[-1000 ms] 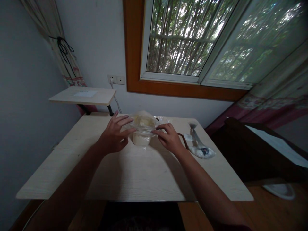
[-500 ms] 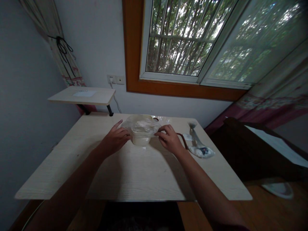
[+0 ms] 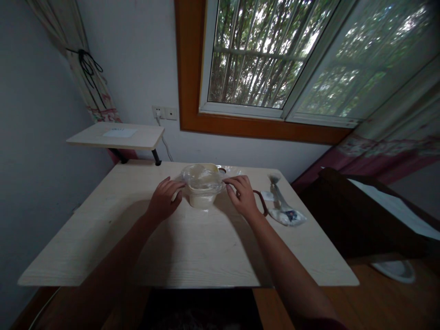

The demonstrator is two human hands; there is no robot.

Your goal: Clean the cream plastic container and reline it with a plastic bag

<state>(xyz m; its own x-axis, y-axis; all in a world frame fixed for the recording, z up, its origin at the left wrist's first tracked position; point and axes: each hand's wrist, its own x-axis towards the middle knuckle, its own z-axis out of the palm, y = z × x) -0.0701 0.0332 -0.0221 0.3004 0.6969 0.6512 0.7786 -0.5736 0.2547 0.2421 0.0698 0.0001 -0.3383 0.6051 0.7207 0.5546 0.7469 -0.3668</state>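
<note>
A small cream ribbed tub (image 3: 202,200) stands near the back of the table. A clear, crinkled plastic film cover (image 3: 203,176) lies over its top and hangs a little over the rim. To the left, my left hand (image 3: 165,198) is open, thumb apart from the fingers, with the fingertips at the cover's left edge. On the opposite side my right hand (image 3: 241,196) has thumb and forefinger parted, their tips by the cover's right edge. Whether those tips still touch the film is too small to tell.
Right of my right hand lie a brown strap-like loop (image 3: 260,202) and a knotted clear plastic bag (image 3: 288,215) with white contents. A raised shelf (image 3: 118,136) with a paper label stands at the back left. Dark furniture (image 3: 364,220) sits beyond the table's right edge.
The film cover has drawn in closer around the tub. My left hand has shifted slightly left and its thumb has parted from the fingers. The right hand's fingers have loosened.
</note>
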